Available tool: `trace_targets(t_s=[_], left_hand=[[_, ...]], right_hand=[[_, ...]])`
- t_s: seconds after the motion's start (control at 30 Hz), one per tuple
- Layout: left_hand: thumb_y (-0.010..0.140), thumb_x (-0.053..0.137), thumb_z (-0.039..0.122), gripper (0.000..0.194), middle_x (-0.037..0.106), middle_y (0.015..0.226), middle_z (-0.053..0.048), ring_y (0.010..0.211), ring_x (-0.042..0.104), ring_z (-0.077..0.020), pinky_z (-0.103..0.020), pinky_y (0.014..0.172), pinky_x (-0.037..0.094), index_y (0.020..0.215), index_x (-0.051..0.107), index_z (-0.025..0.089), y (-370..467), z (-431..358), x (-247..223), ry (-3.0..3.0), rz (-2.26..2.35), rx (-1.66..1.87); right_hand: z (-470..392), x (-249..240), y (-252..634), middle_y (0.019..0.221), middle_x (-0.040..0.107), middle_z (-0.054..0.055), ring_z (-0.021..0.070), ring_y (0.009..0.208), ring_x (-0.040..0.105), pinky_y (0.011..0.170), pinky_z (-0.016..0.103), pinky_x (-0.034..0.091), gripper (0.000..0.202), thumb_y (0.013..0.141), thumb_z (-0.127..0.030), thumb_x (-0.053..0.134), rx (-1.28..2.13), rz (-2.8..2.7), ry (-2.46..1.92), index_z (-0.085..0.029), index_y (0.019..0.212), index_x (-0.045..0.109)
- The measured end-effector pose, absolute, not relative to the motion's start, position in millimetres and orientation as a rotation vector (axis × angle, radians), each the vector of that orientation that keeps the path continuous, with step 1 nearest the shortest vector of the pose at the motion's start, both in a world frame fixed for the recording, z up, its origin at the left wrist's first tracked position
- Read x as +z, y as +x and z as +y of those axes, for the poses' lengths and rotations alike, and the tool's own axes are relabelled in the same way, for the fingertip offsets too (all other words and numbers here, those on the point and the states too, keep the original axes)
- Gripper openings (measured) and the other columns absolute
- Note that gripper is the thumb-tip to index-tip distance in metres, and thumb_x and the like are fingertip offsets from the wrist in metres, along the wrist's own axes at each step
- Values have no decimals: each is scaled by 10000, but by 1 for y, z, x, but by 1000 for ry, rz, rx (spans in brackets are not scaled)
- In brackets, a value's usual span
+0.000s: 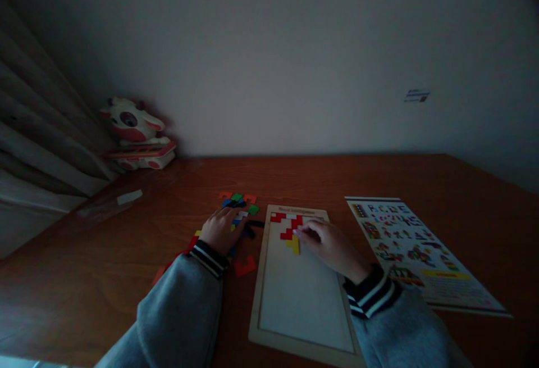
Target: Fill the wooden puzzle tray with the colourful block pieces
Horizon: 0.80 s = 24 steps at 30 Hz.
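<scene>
My left hand (219, 230) lies over a heap of coloured puzzle pieces, its fingers stretched out and apart. Around it are a black piece (255, 223), a green piece (253, 209) and an orange-red piece (245, 267). To the right, a pale wooden puzzle board (305, 300) lies flat. In its upper part sit red pieces (297, 221) and a yellow puzzle piece (295, 246). My right hand (328, 245) reaches over the board from the right, thumb and fingers drawn together at the yellow piece's top edge. Its fingers partly cover the board's upper right.
A printed pattern sheet (446, 289) lies right of the board. At the back left stands a cow-shaped toy (141, 137) beside a curtain (37, 149). A small white strip (129, 197) lies on the brown table (126, 255). Behind it rises a wall (295, 59).
</scene>
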<state>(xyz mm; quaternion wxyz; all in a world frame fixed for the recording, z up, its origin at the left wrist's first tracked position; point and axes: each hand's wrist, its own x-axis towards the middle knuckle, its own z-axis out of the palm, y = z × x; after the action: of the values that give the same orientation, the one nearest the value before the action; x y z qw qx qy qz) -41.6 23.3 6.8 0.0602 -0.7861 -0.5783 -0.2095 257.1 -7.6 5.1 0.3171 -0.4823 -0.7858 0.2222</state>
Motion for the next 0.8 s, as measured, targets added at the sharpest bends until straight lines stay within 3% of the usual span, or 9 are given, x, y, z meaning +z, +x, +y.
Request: trace_targets(t_s=[0.27,0.4,0.57,0.7,0.8], left_hand=[[938,544,348,278,691,1222,-49,1096,668,-218,-362,961,554,1159,669,234,-39,24,1,-2557,-1638,-697],[972,511,359,275,704,1199,-53,1120,649,-226,-400,1017,516,1129,693,225,-39,26,0,-2557,-1567,-719],[983,509,405,344,631,1329,-66,1216,589,-257,-454,1070,466,1245,647,229,-36,24,-3,-2646,-1457,-630],[1016,442,348,309,692,1225,-48,1168,624,-220,-410,1064,476,1144,691,217,-34,28,-3,-2648,-1504,-735],[990,495,339,264,704,1181,-50,1120,646,-220,-387,1017,509,1121,688,215,-32,33,-2,-2582,-1618,-830]], right_hand=[[-9,7,257,847,691,46,174,749,630,672,300,464,279,960,-414,527,587,-2076,-1297,-199,848,666],[-9,7,257,838,700,44,174,739,638,667,299,470,266,958,-404,528,572,-2078,-1296,-203,861,673],[-9,7,256,844,698,39,166,741,634,672,294,467,266,961,-404,528,567,-2071,-1286,-204,863,673],[-9,8,255,813,691,37,163,706,620,640,289,452,294,964,-422,519,573,-2084,-1294,-200,838,664],[-9,9,254,800,687,38,166,705,619,633,288,448,305,961,-431,518,557,-2090,-1285,-199,823,661]])
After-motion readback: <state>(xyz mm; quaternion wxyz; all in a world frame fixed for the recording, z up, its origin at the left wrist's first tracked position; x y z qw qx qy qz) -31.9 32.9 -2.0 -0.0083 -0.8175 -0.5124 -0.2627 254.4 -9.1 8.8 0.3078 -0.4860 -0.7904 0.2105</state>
